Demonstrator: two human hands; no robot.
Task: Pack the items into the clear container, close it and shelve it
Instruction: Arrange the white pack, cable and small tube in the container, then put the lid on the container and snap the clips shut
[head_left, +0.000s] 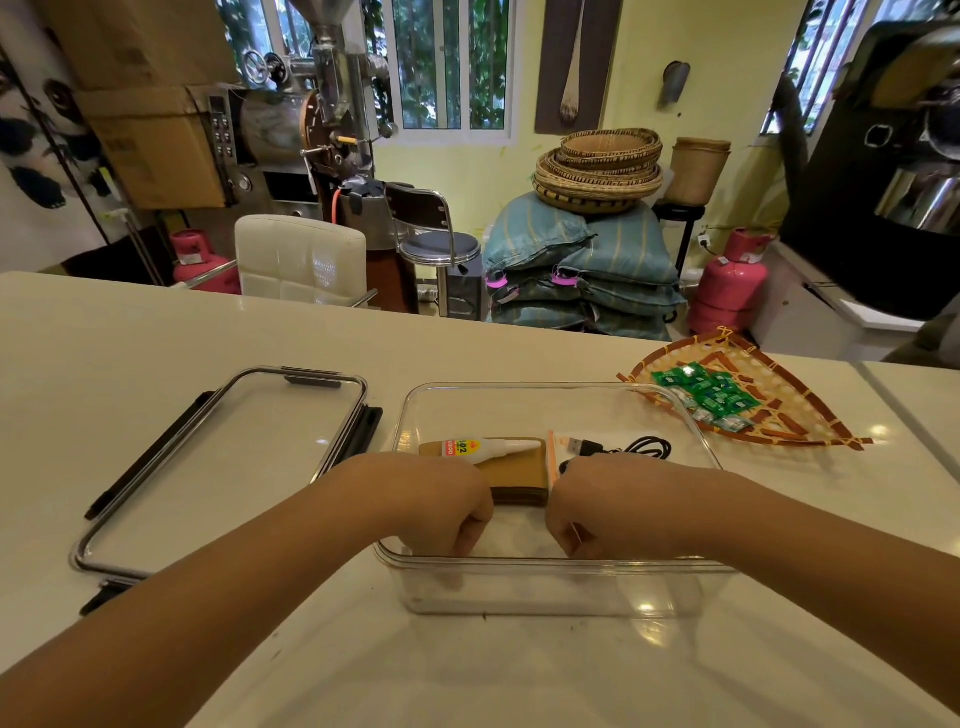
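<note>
The clear container (550, 387) stands open on the white counter in front of me. Inside it lies a brown flat stack (522, 475) with a white glue bottle (488, 448) across its top. To the right of the stack, a black USB cable (628, 448) rests in a clear bag with an orange strip (551, 452). My left hand (436, 506) reaches into the container, fingers curled at the stack's near left corner. My right hand (597, 512) is also inside, fingers pinched on the orange-edged bag. The container's lid (228, 457) lies flat to the left.
A woven fan-shaped tray (779, 421) holding several green packets (706, 389) sits at the container's far right corner. Beyond the counter's far edge (363, 306) are a white chair, a stool, stacked sacks and pink gas cylinders.
</note>
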